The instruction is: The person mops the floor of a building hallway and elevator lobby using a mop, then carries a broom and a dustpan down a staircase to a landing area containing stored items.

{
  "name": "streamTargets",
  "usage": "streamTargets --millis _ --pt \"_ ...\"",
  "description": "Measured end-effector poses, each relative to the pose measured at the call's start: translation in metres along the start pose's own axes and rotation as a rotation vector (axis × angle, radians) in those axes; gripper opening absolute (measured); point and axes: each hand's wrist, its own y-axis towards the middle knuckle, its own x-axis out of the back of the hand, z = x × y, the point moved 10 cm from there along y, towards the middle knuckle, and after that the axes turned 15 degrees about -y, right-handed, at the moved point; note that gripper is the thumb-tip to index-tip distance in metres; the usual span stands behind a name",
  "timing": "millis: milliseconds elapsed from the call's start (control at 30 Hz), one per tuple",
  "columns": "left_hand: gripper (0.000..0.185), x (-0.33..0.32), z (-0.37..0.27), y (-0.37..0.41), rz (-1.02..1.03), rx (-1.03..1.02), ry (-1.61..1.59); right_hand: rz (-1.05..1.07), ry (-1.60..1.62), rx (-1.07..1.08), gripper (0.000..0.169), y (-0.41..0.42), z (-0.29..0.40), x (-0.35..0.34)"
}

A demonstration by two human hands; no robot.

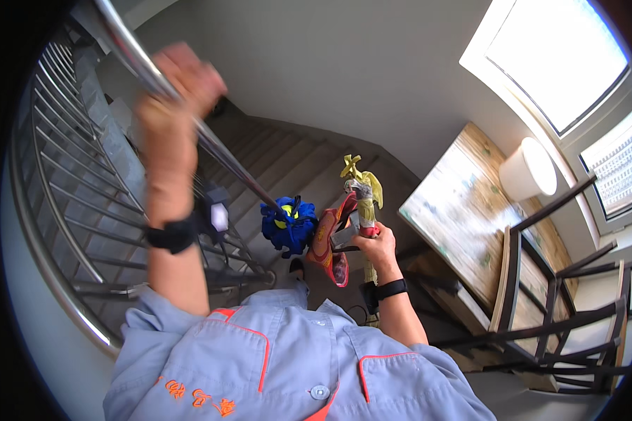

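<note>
My left hand (181, 81), blurred, is raised at the upper left around a shiny metal pole (226, 155). The pole slants down to a blue, shaggy mop head (289, 229) with a yellow-green centre. Lower and to the right, my right hand (376, 243) grips a long shaft wrapped in yellowish material (367, 210), with a red band at the hand and yellow cloth tied near its top. Beside this hand hangs a red patterned bag-like item (326, 239); a grey flat piece shows by its opening. Both wrists wear black bands.
Stairs (274, 147) descend ahead, with a metal railing (79, 205) along the left. At right stands a wooden tabletop (442, 194) bearing a white bucket (529, 168). Dark-framed furniture (547, 321) is stacked near it, below a window (558, 58). A grey wall (337, 68) bounds the stairs.
</note>
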Motion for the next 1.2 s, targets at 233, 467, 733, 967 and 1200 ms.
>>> streamTargets --millis 233,467,733,967,1200 --pt "0.019 0.106 0.235 0.026 -0.318 0.317 0.016 -0.042 -0.118 -0.009 0.038 0.167 0.077 0.004" --pt "0.015 0.071 0.310 0.143 -0.082 0.409 -0.151 -0.039 -0.167 -0.042 0.040 0.291 0.112 0.008" --pt "0.018 0.069 0.423 0.108 0.086 0.494 -0.055 -0.032 -0.054 0.075 0.041 0.402 0.187 0.019" --pt "0.009 -0.034 0.456 0.124 0.352 0.620 0.012 -0.050 0.117 0.291 0.038 0.435 0.266 0.054" --pt "0.032 -0.092 0.507 0.122 0.490 0.789 -0.075 -0.073 0.167 0.545 0.046 0.412 0.345 0.078"
